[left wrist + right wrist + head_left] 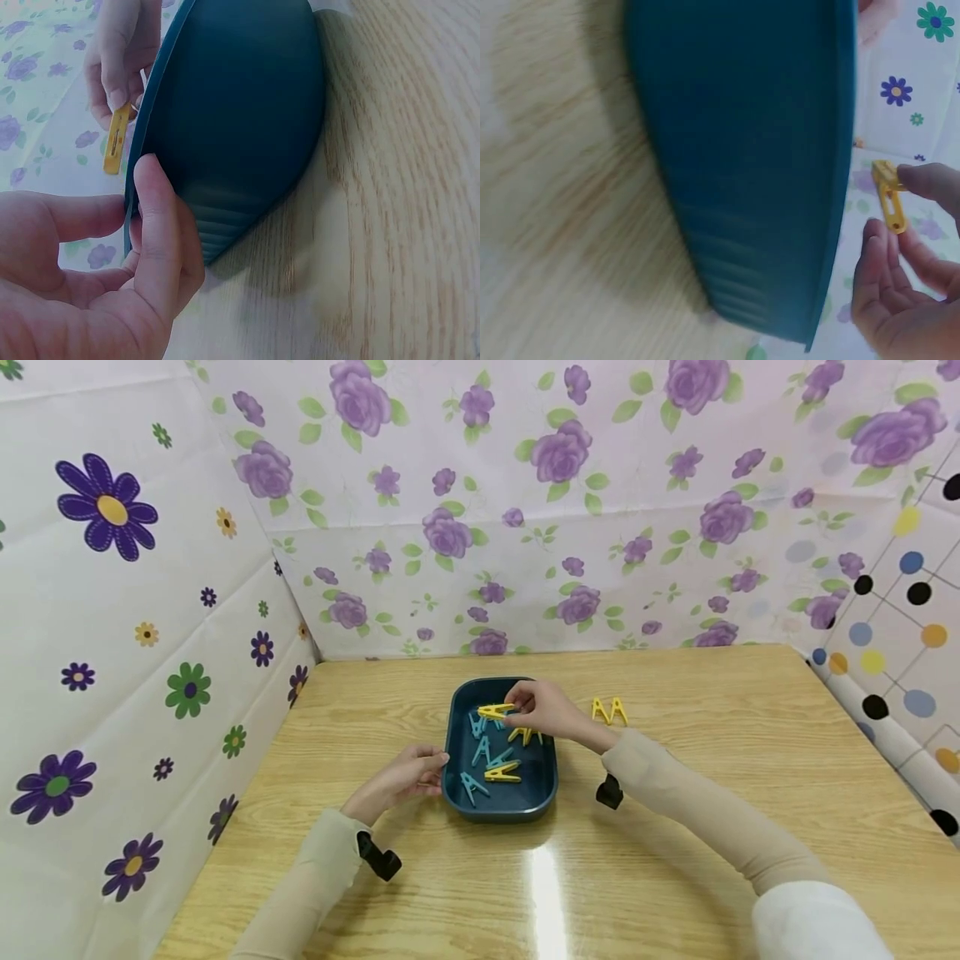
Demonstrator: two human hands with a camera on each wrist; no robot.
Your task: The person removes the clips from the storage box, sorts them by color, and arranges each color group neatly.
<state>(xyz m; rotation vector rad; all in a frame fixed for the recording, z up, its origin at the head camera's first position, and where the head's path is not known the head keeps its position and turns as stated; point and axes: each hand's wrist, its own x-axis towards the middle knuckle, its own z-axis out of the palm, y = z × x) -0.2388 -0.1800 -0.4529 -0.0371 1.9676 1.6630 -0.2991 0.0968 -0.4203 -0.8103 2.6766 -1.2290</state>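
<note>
A dark teal plastic basin (501,817) stands on the table with several blue clothespins (482,750) and yellow clothespins (502,772) inside. My left hand (408,774) pinches the basin's left rim between thumb and fingers, as the left wrist view shows closely. Above the basin's far half, my right hand (547,708) pinches a yellow clothespin (492,711) by one end. That clothespin (889,196) is seen between thumb and fingers in the right wrist view. Part of the basin's contents is hidden under the right hand.
Two yellow clothespins (609,710) stand side by side on the wooden table (712,735), right of the basin. Flowered sheets (450,527) hang behind and at the left, and a dotted sheet (900,635) hangs at the right.
</note>
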